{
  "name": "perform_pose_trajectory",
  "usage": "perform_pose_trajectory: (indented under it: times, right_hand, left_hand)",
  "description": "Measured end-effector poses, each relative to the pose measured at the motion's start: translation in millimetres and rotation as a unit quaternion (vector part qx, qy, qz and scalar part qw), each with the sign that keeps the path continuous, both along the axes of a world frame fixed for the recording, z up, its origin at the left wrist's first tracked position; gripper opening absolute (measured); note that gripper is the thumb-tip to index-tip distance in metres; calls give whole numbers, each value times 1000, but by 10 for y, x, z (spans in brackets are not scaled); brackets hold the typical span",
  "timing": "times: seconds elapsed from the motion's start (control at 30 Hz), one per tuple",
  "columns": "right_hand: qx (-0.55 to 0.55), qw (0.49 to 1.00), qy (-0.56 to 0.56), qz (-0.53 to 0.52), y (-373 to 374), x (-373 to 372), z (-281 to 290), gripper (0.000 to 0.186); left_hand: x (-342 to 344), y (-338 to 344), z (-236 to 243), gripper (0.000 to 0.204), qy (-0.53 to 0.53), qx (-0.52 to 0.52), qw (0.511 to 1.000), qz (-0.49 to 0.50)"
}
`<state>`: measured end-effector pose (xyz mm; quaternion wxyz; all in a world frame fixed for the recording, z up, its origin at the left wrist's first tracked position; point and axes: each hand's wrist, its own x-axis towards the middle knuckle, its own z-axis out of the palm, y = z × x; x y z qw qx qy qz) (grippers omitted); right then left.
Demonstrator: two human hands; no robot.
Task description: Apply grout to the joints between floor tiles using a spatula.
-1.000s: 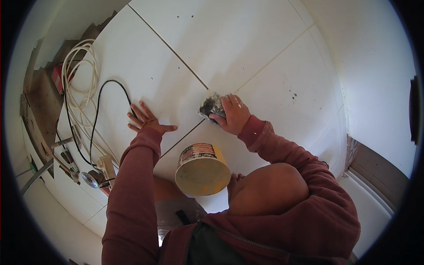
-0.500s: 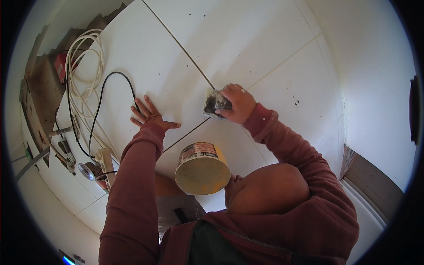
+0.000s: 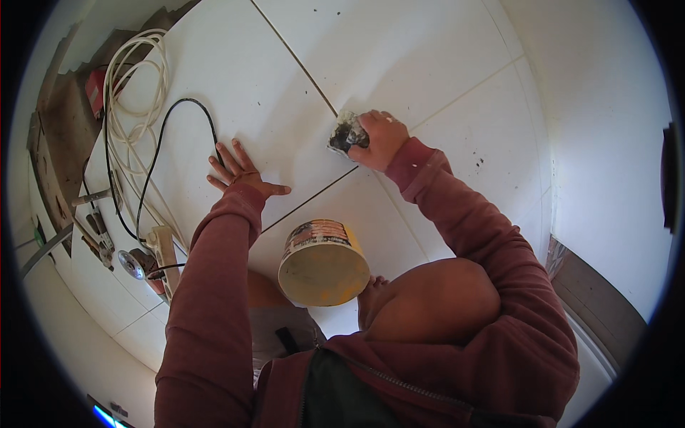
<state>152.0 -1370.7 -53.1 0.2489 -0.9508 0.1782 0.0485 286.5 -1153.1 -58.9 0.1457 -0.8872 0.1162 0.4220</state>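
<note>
My left hand rests with fingers spread on the white floor tiles, touching or beside a black cable. My right hand is closed round a dark block smeared with pale, crusty material, held on or just over a dark tile joint. A yellowish bucket with a worn label stands between my left forearm and my bent bare leg.
At left lie coiled white hose or cable, a red box, an angle grinder, a beige block and hand tools, beside a ragged-edged brown recess. A white wall bounds the right side.
My right hand has moved slightly forward with the block, toward the top of the view. My left hand stays spread in the same place on the tiles; the whole view has shifted slightly.
</note>
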Motion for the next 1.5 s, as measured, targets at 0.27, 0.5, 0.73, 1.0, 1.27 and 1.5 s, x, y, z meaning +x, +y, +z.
perform_pose_trajectory:
  times: [0.27,0.5,0.73,1.0,1.27,1.5]
  right_hand:
    - [47,999,26,-6,140,16,22,47]
    - [100,994,-45,8,-346,388,110,34]
    - [91,968,60,225,-185,-45,45,33]
    - [220,972,7,-83,-363,-466,289,29]
    - [379,913,149,-25,376,-647,-5,38]
    - [117,991,60,28,-327,644,76,34]
  left_hand:
    - [-10,21,7,146,0,3,1000,0]
    - [-15,-26,-29,145,-1,-1,1000,-13]
    - [5,1,-43,145,-2,8,1000,-7]
    - [-30,10,-1,145,-7,15,1000,-17]
    - [25,63,-27,143,-14,11,1000,-12]
    - [-12,2,27,143,-14,5,1000,-23]
